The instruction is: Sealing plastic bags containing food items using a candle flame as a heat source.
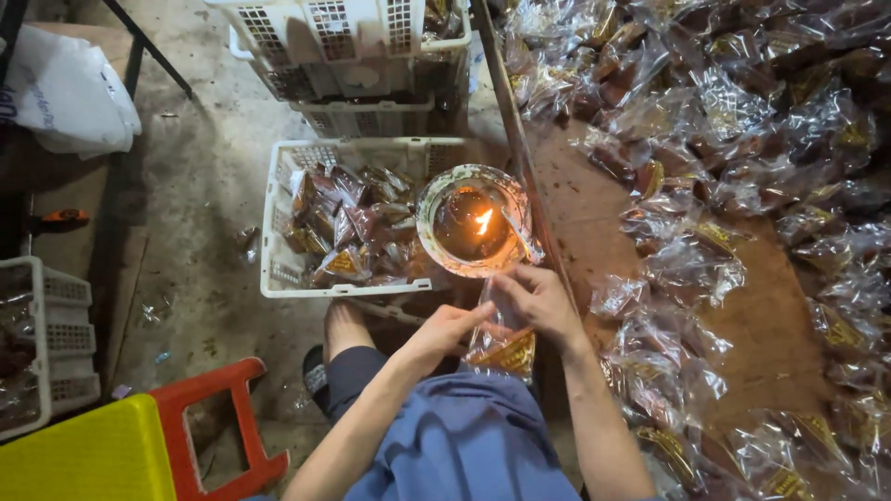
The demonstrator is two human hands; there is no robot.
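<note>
We had both hands on one clear packet (502, 345) with a gold-printed bottom, hanging just below the small flame (483, 222) that burned in a round bowl (429, 225) at the edge of the bench (761, 325). Our left hand (444, 331) was closed in a pinch on the packet's upper left side, and our right hand (536, 299) was curled shut over its open top, fingertips close beside the bowl's rim. As we judged it, the step in hand was closing that top at the flame, and doing it well meant keeping the two film layers flat and drawn tight between the hands, offering only the very edge to the heat, and keeping our fingertips back from the fire. We thought the brown contents ought to stay settled low in the packet, away from the lip. To our right, many like packets (724, 139) lay heaped on the bench; to our left, a white basket (278, 278) on the floor held more of them, touching one another.
</note>
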